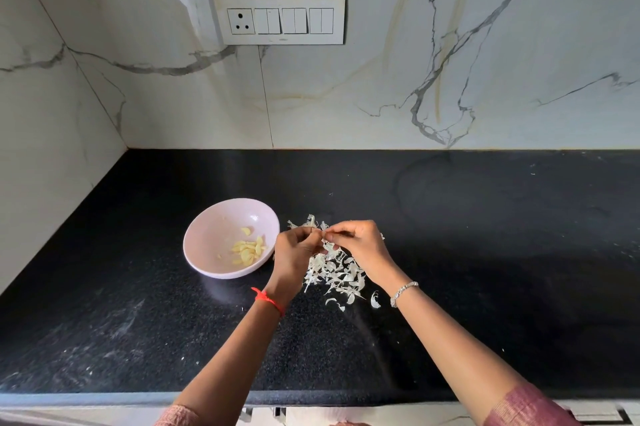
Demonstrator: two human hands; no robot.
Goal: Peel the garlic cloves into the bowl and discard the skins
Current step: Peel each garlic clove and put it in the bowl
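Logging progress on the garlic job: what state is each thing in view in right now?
bowl, upright on the counter, holding peeled cloves.
peeled cloves, bare, clustered in the bowl.
skins, loose pile on the counter beside the bowl.
garlic piece, pinched between both hands above the skins.
left hand, pinching the garlic piece.
right hand, pinching the garlic piece.
socket, nothing plugged in.

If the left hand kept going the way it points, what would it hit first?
Probably the right hand: the left hand nearly touches its fingertips above the garlic skins, though depth is unclear.
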